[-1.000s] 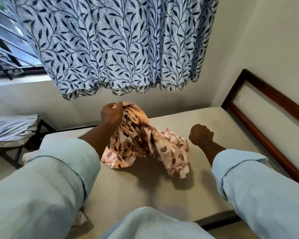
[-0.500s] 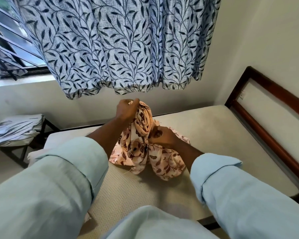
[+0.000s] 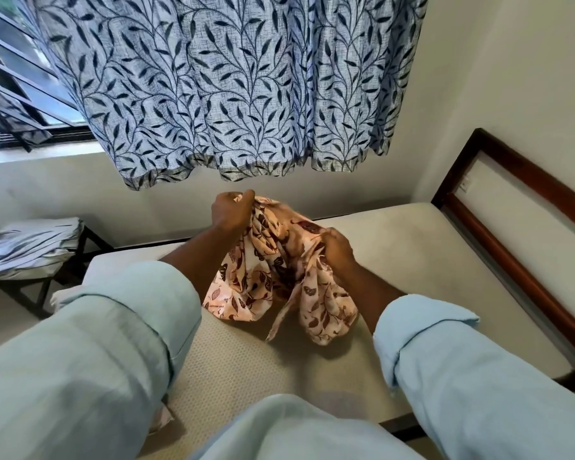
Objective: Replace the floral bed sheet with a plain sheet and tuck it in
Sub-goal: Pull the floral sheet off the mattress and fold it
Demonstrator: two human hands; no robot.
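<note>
Gathering the sheet: you hold the floral sheet (image 3: 256,283) bunched between both hands over the bare mattress (image 3: 395,247), and its lower folds rest on the mattress surface.
Left hand: your left hand (image 3: 229,210) is the higher one, with its fingers curled tight round the top of the bundle. A fold of fabric shows above the knuckles.
Right hand: your right hand (image 3: 339,250) sits lower and to the right, its fingers closed on a gathered edge of the same sheet. A narrow strip of hem hangs from beneath it down to the mattress.
Sheet: peach-pink with dark brown leaves, crumpled into a loose mound near the middle of the bed.
Mattress: cream with a fine dotted weave, bare wherever it shows.
Bed frame: a dark wooden bed frame (image 3: 518,234) runs along the right side against the wall.
Sleeves: the pale blue left sleeve (image 3: 97,343) and right sleeve (image 3: 462,376), both rolled back at the cuff, fill the foreground.
Curtain: a white curtain (image 3: 229,94) printed with dark blue leafy vines hangs over the far side of the bed, its hem just above your left hand in this view.
Window: a window (image 3: 20,78) with slatted glass shows at upper left, beside the curtain.
Side stand: a folded grey cloth (image 3: 30,250) lies on a dark-legged stand (image 3: 80,257) to the left, apart from the bed. You cannot tell from here whether it is the plain sheet.
</note>
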